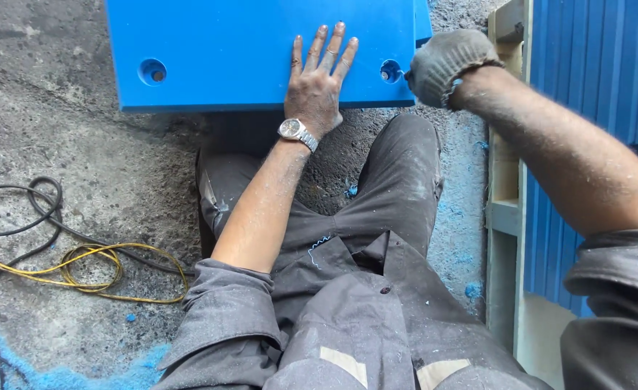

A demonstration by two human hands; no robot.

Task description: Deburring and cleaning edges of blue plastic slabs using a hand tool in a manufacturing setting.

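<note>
A thick blue plastic slab (pixel 225 43) lies on the concrete floor in front of my legs, with a round countersunk hole (pixel 153 71) near its left corner and another hole (pixel 390 71) near its right corner. My left hand (pixel 317 83) is bare, wears a metal wristwatch (pixel 296 132) and rests flat on the slab with its fingers spread. My right hand (pixel 443 63) wears a grey knit glove and is closed into a fist right beside the right hole. Whatever it may hold is hidden inside the glove.
Black and yellow cables (pixel 59 253) lie coiled on the floor at the left. Blue shavings (pixel 66 375) are scattered at the bottom left and right of my leg. A stack of blue slabs on a wooden pallet (pixel 593 87) stands at the right.
</note>
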